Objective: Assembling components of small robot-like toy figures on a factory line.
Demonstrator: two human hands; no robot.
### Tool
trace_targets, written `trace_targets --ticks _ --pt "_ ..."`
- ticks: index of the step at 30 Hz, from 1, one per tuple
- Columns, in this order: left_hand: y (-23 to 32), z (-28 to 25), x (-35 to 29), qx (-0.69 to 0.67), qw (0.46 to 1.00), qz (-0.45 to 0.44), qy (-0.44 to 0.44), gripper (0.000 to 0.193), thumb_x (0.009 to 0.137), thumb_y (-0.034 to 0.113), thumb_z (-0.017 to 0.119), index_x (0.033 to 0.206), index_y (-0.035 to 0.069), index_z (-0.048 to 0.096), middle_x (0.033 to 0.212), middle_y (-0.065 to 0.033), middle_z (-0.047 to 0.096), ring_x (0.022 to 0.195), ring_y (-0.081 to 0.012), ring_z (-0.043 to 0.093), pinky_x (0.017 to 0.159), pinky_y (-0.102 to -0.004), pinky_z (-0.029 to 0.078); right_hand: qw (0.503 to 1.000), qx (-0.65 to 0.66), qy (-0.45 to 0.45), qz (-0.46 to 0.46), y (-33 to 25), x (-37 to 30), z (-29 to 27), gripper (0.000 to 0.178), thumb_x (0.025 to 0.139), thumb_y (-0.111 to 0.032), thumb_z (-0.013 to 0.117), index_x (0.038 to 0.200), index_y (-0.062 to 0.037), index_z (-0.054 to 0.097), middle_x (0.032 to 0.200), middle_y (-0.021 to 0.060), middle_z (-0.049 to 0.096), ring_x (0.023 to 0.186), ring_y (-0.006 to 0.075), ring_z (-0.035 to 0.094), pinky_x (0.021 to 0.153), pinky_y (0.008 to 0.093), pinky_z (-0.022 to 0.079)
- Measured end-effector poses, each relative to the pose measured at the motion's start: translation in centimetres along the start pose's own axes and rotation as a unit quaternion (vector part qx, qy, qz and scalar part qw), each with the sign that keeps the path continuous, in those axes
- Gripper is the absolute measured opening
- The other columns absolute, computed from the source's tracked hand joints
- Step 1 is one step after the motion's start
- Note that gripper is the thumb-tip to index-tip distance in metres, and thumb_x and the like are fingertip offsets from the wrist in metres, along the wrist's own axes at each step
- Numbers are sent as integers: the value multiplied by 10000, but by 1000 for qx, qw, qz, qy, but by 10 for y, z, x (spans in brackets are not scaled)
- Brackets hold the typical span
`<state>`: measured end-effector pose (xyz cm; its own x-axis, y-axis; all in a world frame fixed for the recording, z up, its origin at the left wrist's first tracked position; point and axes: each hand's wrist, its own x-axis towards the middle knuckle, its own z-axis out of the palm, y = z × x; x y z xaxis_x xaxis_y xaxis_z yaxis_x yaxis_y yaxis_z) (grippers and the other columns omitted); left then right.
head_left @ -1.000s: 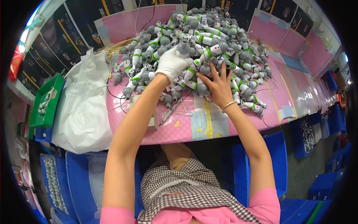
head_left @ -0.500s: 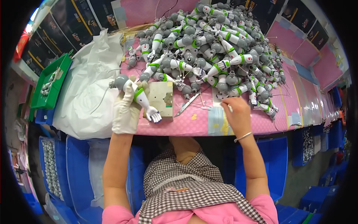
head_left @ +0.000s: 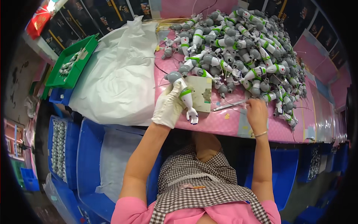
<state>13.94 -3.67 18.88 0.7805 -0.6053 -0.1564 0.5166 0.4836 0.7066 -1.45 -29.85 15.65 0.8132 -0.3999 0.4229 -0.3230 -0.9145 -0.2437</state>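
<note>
Left hand, gloved, grips toy arm; pale block just right of it. Right hand pinches slim silver tool by one end. Toy-arm pile beyond hands.

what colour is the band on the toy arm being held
Green; the band around the toy arm shows best in the head view.

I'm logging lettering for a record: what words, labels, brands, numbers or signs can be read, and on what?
Dark wall panels: print too small and blurred to quote.
Red item, upper left: marks too blurred to read.
Toy arm in the left hand: none legible.
</note>
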Motion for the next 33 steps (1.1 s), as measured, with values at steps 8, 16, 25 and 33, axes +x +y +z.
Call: trace_targets --ticks 8,16,25,33 --pt "-1 1 -4 -266 954 -91 -107 488 916 317 516 1282 17 395 1146 -141 549 1085 -314 544 943 -485 437 991 -120 7 52 -4 -5 -45 100 759 -22 571 810 -60 648 862 119 578 785 324 571 673 402 460" --pt "-15 -18 -1 -385 882 -132 -239 562 909 318 530 1364 51 337 1171 -144 557 1058 -288 556 973 -526 397 995 -47 74 53 -18 -4 -51 156 784 -52 593 928 -77 645 874 96 586 783 307 589 666 395 462" --pt "-11 -6 -11 -314 939 -101 -101 512 919 438 449 1301 97 440 1177 -127 571 1106 -291 533 949 -595 371 996 -2 62 72 0 -15 -46 128 830 -53 566 930 -44 645 864 101 580 764 271 581 653 340 451" --pt "-24 -14 -13 -353 921 -118 -112 601 861 387 582 1340 83 385 949 -91 563 963 -234 553 917 -525 425 966 238 102 -23 -29 -35 -36 181 781 84 579 935 9 639 804 78 551 717 170 541 643 245 425"
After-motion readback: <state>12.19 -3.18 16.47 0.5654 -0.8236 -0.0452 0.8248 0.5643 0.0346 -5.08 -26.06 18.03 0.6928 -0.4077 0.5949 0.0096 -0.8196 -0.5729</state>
